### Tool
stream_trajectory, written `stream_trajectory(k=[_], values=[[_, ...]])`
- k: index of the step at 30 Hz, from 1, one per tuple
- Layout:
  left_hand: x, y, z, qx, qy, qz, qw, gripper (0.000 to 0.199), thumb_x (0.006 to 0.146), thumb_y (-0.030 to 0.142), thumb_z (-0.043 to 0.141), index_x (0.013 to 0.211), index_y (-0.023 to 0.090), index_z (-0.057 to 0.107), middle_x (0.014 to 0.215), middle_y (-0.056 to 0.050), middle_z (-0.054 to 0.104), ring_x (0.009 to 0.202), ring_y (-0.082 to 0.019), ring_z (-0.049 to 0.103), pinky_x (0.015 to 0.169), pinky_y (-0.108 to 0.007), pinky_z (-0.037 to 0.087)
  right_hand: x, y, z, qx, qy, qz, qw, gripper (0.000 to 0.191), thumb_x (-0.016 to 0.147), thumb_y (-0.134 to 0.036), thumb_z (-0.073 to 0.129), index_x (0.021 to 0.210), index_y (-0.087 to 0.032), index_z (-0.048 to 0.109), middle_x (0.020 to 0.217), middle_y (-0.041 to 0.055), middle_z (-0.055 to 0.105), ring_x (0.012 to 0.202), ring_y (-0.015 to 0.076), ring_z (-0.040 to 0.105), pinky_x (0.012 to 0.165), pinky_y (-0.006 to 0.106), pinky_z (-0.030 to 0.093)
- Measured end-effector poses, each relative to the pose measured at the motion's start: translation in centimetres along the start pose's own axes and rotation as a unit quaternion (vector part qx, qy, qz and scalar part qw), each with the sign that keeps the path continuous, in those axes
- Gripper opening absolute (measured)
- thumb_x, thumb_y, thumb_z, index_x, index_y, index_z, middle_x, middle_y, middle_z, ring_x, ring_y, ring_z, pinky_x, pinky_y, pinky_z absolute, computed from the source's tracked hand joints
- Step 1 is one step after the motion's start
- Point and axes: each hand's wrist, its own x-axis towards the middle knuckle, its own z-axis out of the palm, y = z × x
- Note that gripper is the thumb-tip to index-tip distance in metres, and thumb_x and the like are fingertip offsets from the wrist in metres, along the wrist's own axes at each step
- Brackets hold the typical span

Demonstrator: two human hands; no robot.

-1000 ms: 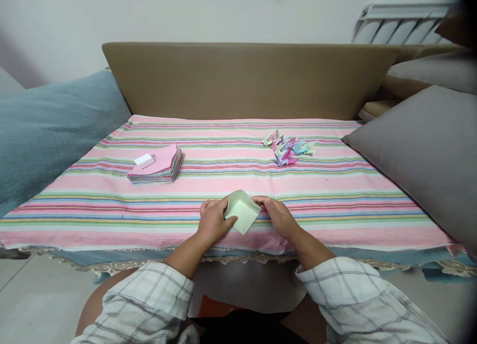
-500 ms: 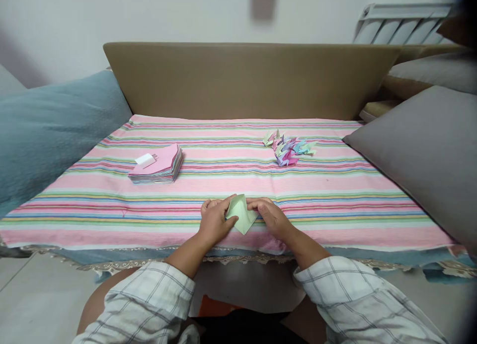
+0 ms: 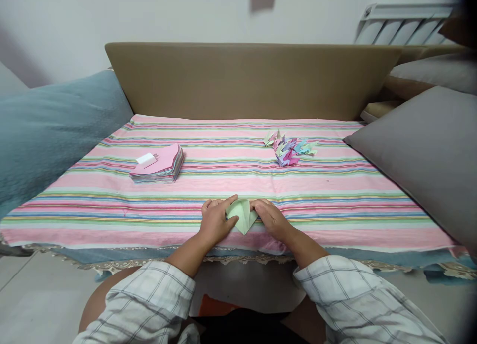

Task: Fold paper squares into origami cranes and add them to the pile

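At lower centre, the left hand and right hand pinch the green paper, apparently mid-fold, probably needing careful creasing next.

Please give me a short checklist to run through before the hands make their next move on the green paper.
1. Left hand holding the green paper by its left side: ok.
2. Right hand at the paper's right side: ok.
3. Paper stack, with the white plug on top, apart from both hands: ok.
4. Folded paper shapes apart from both hands: ok, farther back on the striped cloth.
5. Creases sharp and aligned: cannot tell, too small.
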Motion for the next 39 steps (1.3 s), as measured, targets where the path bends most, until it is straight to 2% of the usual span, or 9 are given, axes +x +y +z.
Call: stream_trajectory(k=[6,10,16,25,30,35,39], values=[[-0.1,0.1,0.0,0.000,0.008,0.013,1.000,0.052,0.073,0.028,0.063,0.123,0.034,0.050,0.111,0.000,0.064,0.108,-0.021,0.052,0.104,-0.046,0.019,0.2,0.1,0.0,-0.014,-0.022,0.019,0.999,0.032,0.093,-0.030,0.030,0.104,-0.024,0.060,0.103,0.0038,0.065,0.098,0.0191,0.054,0.089,0.036,0.039],[-0.2,0.2,0.2,0.003,0.015,0.032,0.999,0.042,0.076,0.028,0.060,0.117,0.034,0.056,0.113,0.001,0.065,0.105,-0.020,0.052,0.104,-0.046,0.019,0.5,0.1,-0.1,-0.049,-0.044,0.023,0.998,0.026,0.089,-0.025,0.038,0.096,-0.024,0.064,0.095,0.0028,0.066,0.094,0.0194,0.054,0.085,0.034,0.039],[-0.4,0.1,0.3,0.021,0.001,0.073,0.997,0.039,0.079,0.024,0.054,0.117,0.035,0.058,0.126,0.002,0.059,0.111,-0.022,0.049,0.103,-0.048,0.019,0.5,0.8,-0.4,-0.100,-0.029,0.056,0.993,0.021,0.081,-0.018,0.044,0.086,-0.022,0.064,0.083,0.0017,0.066,0.086,0.0194,0.056,0.083,0.035,0.038],[-0.5,0.0,0.5,0.045,-0.011,0.118,0.992,0.044,0.078,0.020,0.051,0.120,0.034,0.056,0.128,0.001,0.056,0.114,-0.023,0.047,0.104,-0.050,0.017,0.3,1.4,-0.8,-0.019,-0.002,0.091,0.996,0.033,0.078,-0.011,0.039,0.104,-0.022,0.057,0.091,0.0014,0.069,0.088,0.0184,0.060,0.085,0.036,0.041],[-0.5,0.1,0.4,0.056,-0.020,0.130,0.990,0.043,0.079,0.018,0.049,0.117,0.036,0.058,0.130,0.002,0.055,0.115,-0.024,0.045,0.103,-0.051,0.018,0.2,0.8,-1.3,-0.038,0.000,0.070,0.997,0.030,0.081,-0.015,0.038,0.097,-0.023,0.061,0.093,0.0021,0.068,0.090,0.0191,0.058,0.089,0.039,0.038],[-0.6,-0.1,0.5,0.072,-0.020,0.149,0.986,0.045,0.076,0.015,0.050,0.114,0.038,0.060,0.131,0.004,0.054,0.115,-0.024,0.044,0.102,-0.051,0.019,0.1,0.5,-1.4,-0.079,-0.017,0.035,0.996,0.030,0.081,-0.015,0.039,0.093,-0.024,0.066,0.103,0.0034,0.064,0.101,0.0203,0.053,0.092,0.041,0.033],[-0.5,-0.2,0.5,0.084,-0.024,0.158,0.984,0.046,0.076,0.015,0.049,0.115,0.037,0.059,0.131,0.004,0.053,0.115,-0.025,0.044,0.101,-0.052,0.020,-0.1,0.6,-1.1,-0.118,-0.024,0.045,0.992,0.024,0.085,-0.025,0.044,0.092,-0.025,0.067,0.105,0.0037,0.062,0.101,0.0202,0.052,0.091,0.041,0.032]])
